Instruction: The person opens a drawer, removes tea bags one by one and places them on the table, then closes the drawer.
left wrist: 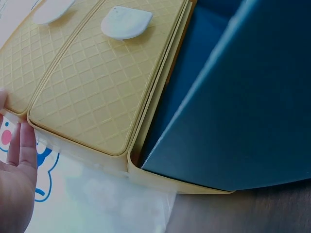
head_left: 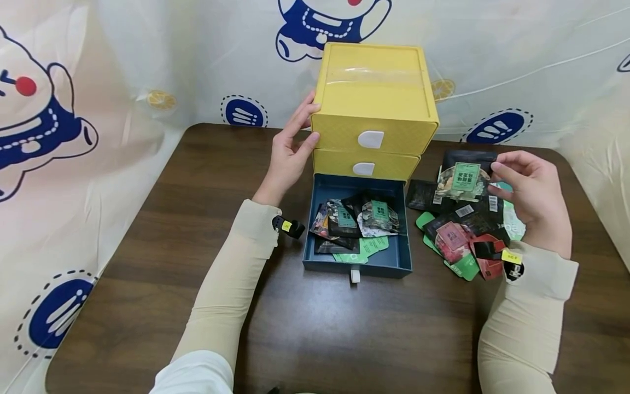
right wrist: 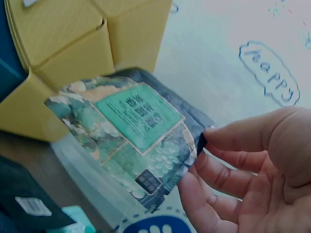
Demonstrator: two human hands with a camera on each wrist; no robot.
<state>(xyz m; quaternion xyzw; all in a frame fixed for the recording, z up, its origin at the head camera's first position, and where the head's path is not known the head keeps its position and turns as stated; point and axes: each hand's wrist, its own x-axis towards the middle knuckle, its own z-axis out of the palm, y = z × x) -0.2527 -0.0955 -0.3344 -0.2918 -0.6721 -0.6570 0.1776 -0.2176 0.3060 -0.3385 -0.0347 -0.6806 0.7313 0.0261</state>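
Note:
By its right edge, my right hand (head_left: 538, 200) pinches a black sachet (head_left: 465, 178) with a green label and a picture of food, between thumb and fingers. The sachet (right wrist: 131, 131) is held up with its printed face showing in the right wrist view. My left hand (head_left: 287, 156) rests against the left side of a yellow drawer box (head_left: 374, 98), thumb near the front corner. Fairly straight fingers (left wrist: 28, 148) touch the box in the left wrist view. Its lowest drawer (head_left: 384, 270), dark blue inside, is pulled out and holds several sachets (head_left: 342, 218).
Under and in front of the raised sachet lies a loose pile of black, red and green packets (head_left: 453, 241) on the brown wooden table (head_left: 334, 339). White tabs mark the two upper drawers. A printed white curtain (head_left: 197, 54) hangs behind the table.

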